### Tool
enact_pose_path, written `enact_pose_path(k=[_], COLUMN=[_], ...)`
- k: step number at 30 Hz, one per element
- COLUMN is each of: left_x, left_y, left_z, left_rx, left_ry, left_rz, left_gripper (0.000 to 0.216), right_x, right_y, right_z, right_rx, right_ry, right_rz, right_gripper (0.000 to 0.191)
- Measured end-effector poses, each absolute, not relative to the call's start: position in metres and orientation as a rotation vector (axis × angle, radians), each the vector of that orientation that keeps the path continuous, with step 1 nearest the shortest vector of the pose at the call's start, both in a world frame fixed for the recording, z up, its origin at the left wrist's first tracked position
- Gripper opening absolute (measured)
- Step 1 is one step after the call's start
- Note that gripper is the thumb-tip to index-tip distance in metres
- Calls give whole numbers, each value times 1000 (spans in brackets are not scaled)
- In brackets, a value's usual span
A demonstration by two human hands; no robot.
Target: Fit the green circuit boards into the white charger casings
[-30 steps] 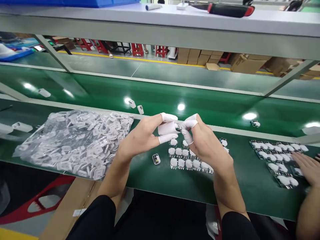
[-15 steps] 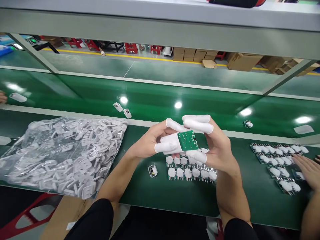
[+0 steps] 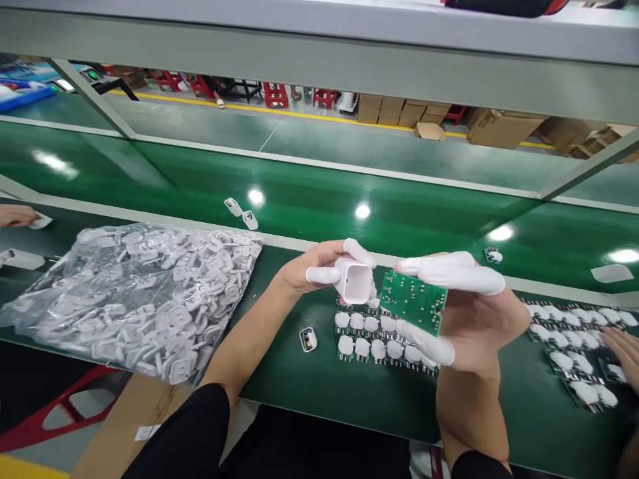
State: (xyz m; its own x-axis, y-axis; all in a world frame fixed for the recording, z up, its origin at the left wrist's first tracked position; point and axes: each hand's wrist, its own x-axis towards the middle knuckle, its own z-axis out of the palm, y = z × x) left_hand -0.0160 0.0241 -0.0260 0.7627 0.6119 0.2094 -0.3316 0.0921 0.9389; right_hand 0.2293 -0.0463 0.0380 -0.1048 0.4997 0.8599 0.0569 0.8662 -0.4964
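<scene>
My left hand [image 3: 327, 267], with white finger cots, grips a white plastic housing [image 3: 356, 285] whose open end faces me. In my right hand [image 3: 464, 309], also in finger cots, a green circuit board [image 3: 413, 301] is pinched between thumb and fingers, solder side showing. Board and housing are apart, with a small gap between them. Below my hands, rows of circuit boards with round white parts [image 3: 378, 348] lie on the table. A white housing with parts inside [image 3: 308, 339] rests to their left.
A clear bag of white plastic pieces [image 3: 164, 293] covers the left of the table [image 3: 299, 386]. Two white housings [image 3: 241, 213] lie behind it. At right, a co-worker's hand [image 3: 622, 352] is beside more boards [image 3: 574, 362]; another person's hand [image 3: 17, 215] shows at far left.
The circuit board, which sat partly inside the housing, is now out of it. My right hand has moved right with the board, and the housing's open end has turned toward me.
</scene>
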Motion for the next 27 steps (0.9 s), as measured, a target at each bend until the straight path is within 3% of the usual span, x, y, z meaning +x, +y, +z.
enact_pose_path(k=[10, 19, 27], left_x=[-10, -11, -12], left_y=[25, 25, 26], left_z=[-28, -22, -22], left_rx=[1317, 1307, 1340], left_ry=[297, 241, 287], left_rz=[769, 769, 770], left_gripper=[71, 64, 72], right_x=[224, 221, 219], right_y=[-53, -54, -52], right_z=[26, 31, 36], right_rx=[-458, -474, -460], right_ry=[-1751, -1810, -1818], right_rz=[412, 386, 379], right_gripper=[78, 69, 60])
